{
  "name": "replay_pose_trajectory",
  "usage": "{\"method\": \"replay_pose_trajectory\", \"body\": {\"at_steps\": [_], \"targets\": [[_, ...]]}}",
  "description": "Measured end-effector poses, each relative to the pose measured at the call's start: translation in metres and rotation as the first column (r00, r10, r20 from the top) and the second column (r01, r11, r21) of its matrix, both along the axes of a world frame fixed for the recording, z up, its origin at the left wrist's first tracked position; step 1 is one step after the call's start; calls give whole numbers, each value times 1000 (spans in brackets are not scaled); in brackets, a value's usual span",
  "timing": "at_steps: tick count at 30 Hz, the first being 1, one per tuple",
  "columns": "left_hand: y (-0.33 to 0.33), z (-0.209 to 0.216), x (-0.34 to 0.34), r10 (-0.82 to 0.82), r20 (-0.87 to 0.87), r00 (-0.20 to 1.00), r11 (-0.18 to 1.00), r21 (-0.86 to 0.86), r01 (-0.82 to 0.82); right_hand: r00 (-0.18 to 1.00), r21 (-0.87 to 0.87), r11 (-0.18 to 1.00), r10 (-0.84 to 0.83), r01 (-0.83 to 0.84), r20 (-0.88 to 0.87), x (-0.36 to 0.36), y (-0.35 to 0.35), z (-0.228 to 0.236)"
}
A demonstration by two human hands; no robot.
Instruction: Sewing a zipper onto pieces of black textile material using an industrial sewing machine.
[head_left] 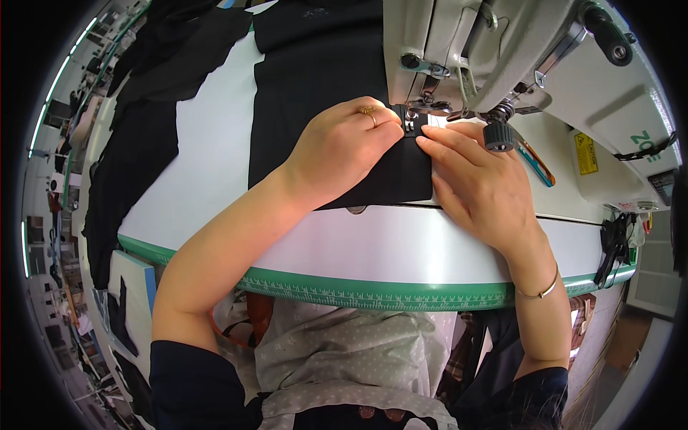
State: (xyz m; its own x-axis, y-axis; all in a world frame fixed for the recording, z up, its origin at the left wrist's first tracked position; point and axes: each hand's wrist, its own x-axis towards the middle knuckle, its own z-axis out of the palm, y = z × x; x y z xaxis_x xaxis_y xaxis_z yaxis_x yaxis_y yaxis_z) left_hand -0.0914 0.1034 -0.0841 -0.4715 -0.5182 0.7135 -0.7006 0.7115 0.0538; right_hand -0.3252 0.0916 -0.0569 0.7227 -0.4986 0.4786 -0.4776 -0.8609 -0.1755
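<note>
A long black fabric piece (308,79) lies on the white table and runs under the presser foot (409,125) of a pale sewing machine (401,43). My left hand (347,143) is closed, its thumb and fingers pinching the black fabric just left of the foot; the fingertips are partly hidden. To the right of the foot, my right hand (484,183) rests with its fingers stretched out and slightly apart, the tips touching the fabric's right edge. Part of that hand is behind the machine's dark knob (498,136).
Other black cloth pieces (147,129) are spread over the table's left side and hang off it. A green measuring tape (373,294) borders the front edge. Thread snips (535,161) lie right of my right hand. Black strips (614,247) hang at the far right.
</note>
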Motion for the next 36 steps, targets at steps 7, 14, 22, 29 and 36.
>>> {"method": "replay_pose_trajectory", "body": {"at_steps": [7, 14, 22, 29, 36], "targets": [[1, 0, 0, -12, -4, 1000, 1000, 24, 12, 1000, 4, 1000, -3, 3, 2, 0, 0, 0], [1, 0, 0, -18, 7, 1000, 1000, 26, 18, 1000, 7, 1000, -2, 1, 16, 0, 1, 0], [2, 2, 1, -23, 27, 999, 999, 41, 22, 1000, 5, 1000, 7, -7, -15, -1, 0, 2], [2, 3, 1, -30, 36, 999, 999, 29, 29, 1000, -7, 1000, -12, 12, 7, 1, 2, 0], [1, 0, 0, -23, 10, 1000, 999, 23, 23, 977, -74, 976, -197, 203, 87, -15, -6, 4]]}}
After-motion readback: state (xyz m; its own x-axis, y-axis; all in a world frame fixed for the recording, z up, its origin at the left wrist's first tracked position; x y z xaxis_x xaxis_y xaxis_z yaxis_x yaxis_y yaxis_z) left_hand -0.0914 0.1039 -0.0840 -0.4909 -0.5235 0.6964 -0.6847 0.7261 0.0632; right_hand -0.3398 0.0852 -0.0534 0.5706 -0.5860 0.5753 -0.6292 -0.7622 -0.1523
